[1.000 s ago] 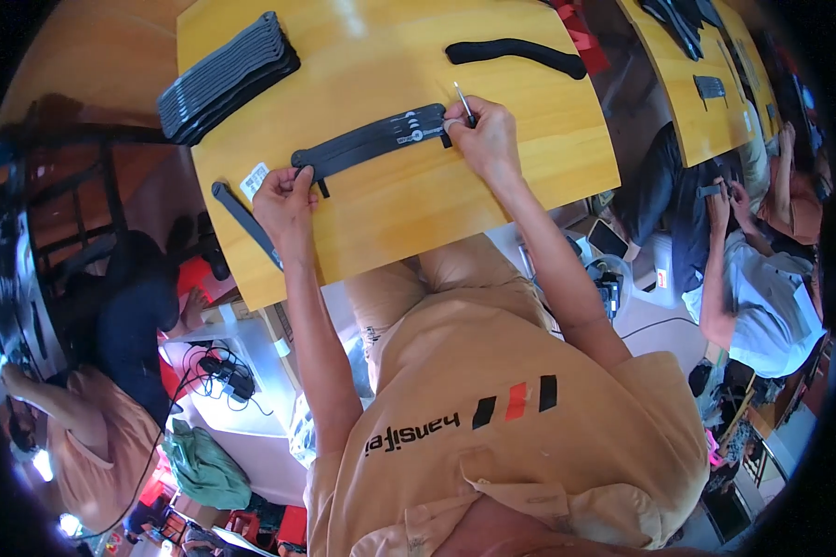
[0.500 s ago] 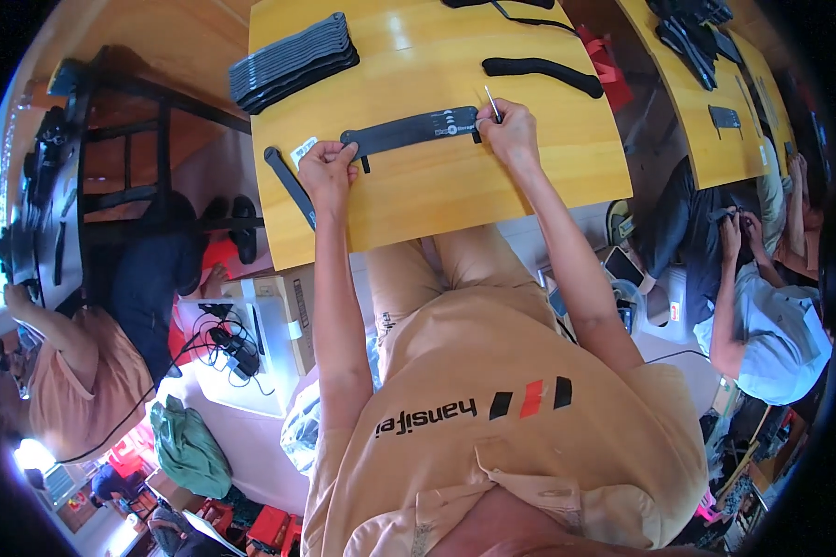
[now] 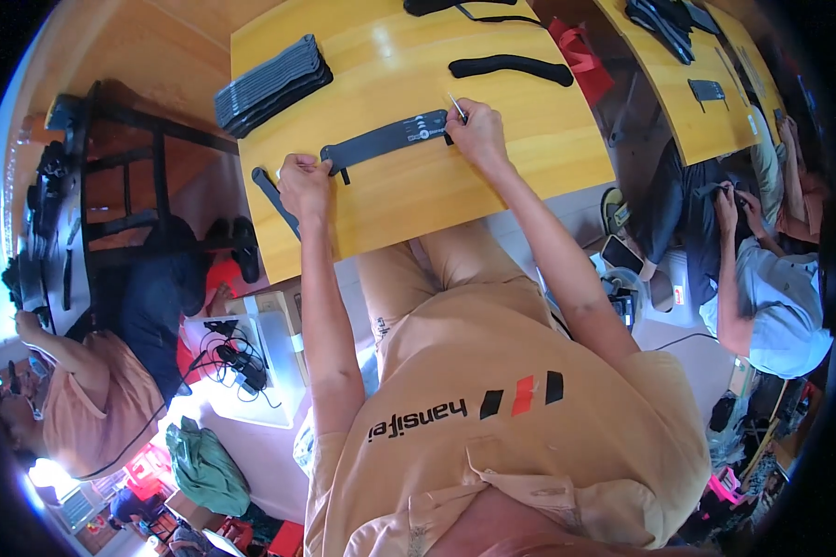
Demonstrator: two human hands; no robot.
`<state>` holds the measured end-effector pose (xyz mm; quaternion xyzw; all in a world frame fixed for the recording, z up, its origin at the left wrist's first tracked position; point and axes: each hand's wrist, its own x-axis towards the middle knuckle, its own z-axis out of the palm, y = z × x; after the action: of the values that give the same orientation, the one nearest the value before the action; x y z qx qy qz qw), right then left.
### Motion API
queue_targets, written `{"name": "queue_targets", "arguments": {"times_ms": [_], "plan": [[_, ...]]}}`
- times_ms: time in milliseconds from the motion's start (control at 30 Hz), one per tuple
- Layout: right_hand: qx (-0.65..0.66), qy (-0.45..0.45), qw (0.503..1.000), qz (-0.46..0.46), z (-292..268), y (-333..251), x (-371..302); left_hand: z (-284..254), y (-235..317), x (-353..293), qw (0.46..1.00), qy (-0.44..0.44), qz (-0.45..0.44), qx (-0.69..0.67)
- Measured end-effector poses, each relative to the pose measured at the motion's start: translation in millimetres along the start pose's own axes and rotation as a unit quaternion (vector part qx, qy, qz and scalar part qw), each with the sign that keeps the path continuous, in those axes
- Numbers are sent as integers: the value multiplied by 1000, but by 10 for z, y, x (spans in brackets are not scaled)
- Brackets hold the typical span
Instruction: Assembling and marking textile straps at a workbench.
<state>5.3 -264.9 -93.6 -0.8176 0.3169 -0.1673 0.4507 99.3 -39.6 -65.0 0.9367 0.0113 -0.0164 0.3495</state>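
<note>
We see the left hand [image 3: 305, 184] curled, fingers pressed down on the near-left end of a dark strap [image 3: 385, 141]. The right hand [image 3: 478, 135] pinches a thin tool [image 3: 456, 108] at the strap's other end — fingers closed tight. The strap lies flat on the table [image 3: 492, 176], its long axis running left to right, tilted slightly away on the right.

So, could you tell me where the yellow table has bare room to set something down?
Bare wood lies on the yellow table near its front edge below the flat black strap, and between the strap stack and the padded black piece. It is crowded around the left hand and right hand.
</note>
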Motion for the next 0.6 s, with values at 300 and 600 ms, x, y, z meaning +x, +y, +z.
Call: {"name": "queue_targets", "arguments": {"times_ms": [300,600], "plan": [[191,-29,979,60,-78,114,62,510,363,-628,904,-32,407,125],[248,-71,957,130,-129,91,60,747,411,-742,892,-86,408,176]]}}
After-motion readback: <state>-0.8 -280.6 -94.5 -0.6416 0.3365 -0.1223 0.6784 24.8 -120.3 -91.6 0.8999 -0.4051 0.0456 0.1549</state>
